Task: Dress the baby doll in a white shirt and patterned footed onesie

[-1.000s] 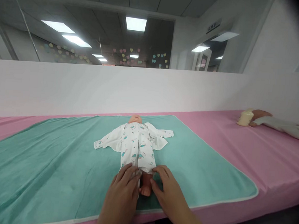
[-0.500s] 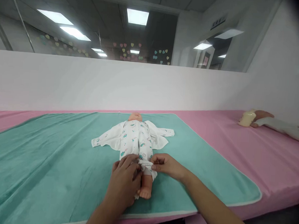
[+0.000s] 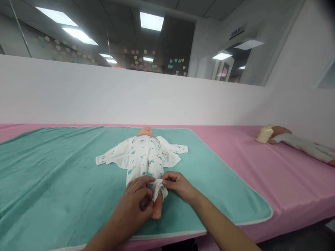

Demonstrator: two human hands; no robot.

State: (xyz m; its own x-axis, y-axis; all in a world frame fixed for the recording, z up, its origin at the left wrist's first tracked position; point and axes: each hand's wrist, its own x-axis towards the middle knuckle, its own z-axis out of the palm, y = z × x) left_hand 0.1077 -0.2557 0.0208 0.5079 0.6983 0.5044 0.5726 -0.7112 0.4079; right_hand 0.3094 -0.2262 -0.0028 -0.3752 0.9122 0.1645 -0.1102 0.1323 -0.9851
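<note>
A baby doll [image 3: 146,131] lies on its back on a teal mat [image 3: 53,179], head away from me, dressed in white printed clothes [image 3: 144,158] with the sleeves spread out. Its bare foot [image 3: 157,210] sticks out toward me. My left hand [image 3: 134,201] rests over the lower left leg, fingers curled on the trouser cuff. My right hand [image 3: 176,183] pinches the bunched cuff of the other trouser leg [image 3: 158,186] just above the foot.
The mat covers a long table with a pink sheet [image 3: 280,174], backed by a low white wall. At the far right lies a second doll [image 3: 302,145] with a pale bottle [image 3: 265,134] beside its head. The table's front edge runs just below my forearms.
Both hands have slid up from the doll's ankles, bunching the trouser cuffs higher so the foot is more exposed. The camera has turned slightly to the right.
</note>
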